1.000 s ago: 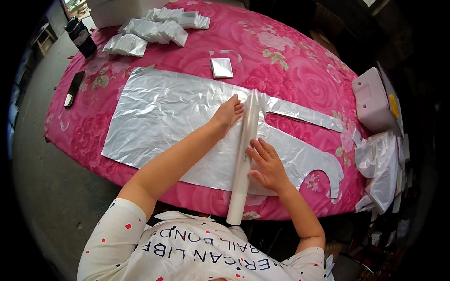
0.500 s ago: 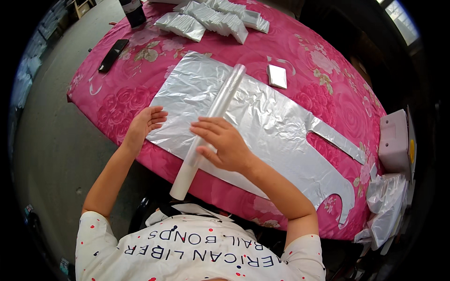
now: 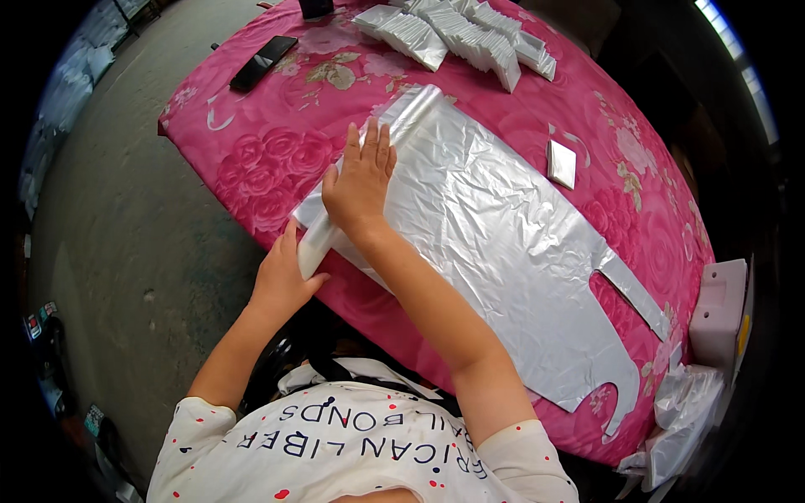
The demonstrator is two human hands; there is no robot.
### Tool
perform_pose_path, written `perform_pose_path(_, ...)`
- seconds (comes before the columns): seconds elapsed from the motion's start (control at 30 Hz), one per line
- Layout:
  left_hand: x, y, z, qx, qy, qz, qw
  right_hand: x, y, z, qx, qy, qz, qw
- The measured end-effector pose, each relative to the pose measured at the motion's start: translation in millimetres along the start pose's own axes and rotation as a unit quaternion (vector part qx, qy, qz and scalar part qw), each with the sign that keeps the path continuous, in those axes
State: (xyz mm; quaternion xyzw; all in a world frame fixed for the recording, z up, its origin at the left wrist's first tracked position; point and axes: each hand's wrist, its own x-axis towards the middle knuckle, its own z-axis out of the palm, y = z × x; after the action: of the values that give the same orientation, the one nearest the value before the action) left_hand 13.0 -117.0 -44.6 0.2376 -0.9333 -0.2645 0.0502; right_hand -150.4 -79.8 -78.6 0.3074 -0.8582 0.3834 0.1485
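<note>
A silvery-white plastic film apron point(image 3: 470, 218), creased and flattened, lies diagonally over the table; its two strap-like cut ends point to the lower right. Across its left end rests a long translucent tube-shaped roll point(image 3: 411, 113), its whitish near end by the table's front edge. My right hand point(image 3: 362, 180) presses flat on the middle of the roll, fingers stretched forward. At the near end, my left hand point(image 3: 287, 272) is against the roll with thumb and fingers spread either side of it; some fingers are partly hidden.
A pink floral tablecloth point(image 3: 268, 163) covers the table. Stacks of folded film packets point(image 3: 470, 38) stand at the back, a single packet point(image 3: 562, 163) beyond the apron. A black phone point(image 3: 263, 63) lies at far left. A pale box point(image 3: 718, 306) and clear plastic bags point(image 3: 688, 411) are at right.
The roll has moved left over the apron to its left end. My right hand has gone with it, now flat on it; my left hand has come to its near end.
</note>
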Motion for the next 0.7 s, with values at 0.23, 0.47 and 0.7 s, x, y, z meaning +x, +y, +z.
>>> perform_pose_path(0.23, -13, 33, -6, -0.629, -0.311, -0.13, 0.701, 6, 10, -82, 0.675, -0.084, 0.363, 0.638)
perform_pose_path(0.47, -2, 81, 4, -0.502, -0.416, -0.084, 0.753, -2, 34, -170, 0.649, -0.036, 0.314, 0.692)
perform_pose_path(0.7, -14, 113, 26, -0.542, -0.52, -0.053, 0.658, -48, 48, -206, 0.718, 0.016, 0.285, 0.635)
